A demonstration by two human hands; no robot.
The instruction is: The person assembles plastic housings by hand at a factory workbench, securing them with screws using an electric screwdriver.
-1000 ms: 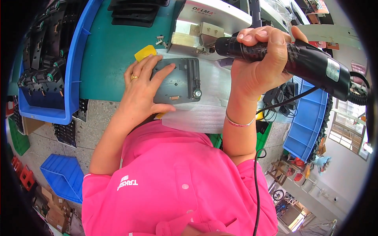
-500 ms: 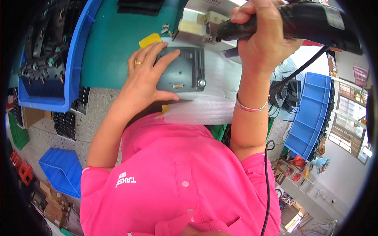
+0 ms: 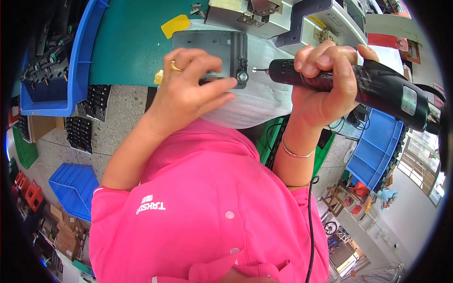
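One left hand hovers with its fingers loosely spread, seemingly gripping nothing; the dark casing lies flat on the bench, under and just beyond those fingers, and whether they touch it I cannot tell. With no firm hold showing, the casing might slide or turn if pushed, and the smooth foam beneath it would help it along. The index finger and thumb point toward its round silver fitting, so a bit slipping there could jab them. Right of them, the right hand has its fingers clenched around a black power screwdriver, bit toward the left fingertips; the small bright piece at its tip, apparently a screw, could drop if knocked.

Counted left to right: one blue bin well left of the left fingers, its black parts too overlapped to number; two yellow pieces, the smaller just left of those fingers, the larger beyond them; one casing; one fitting at the left fingertips; one bright piece; one screwdriver in the right fingers; one blue compartmented tray, right of the right fingers and nearer the body.
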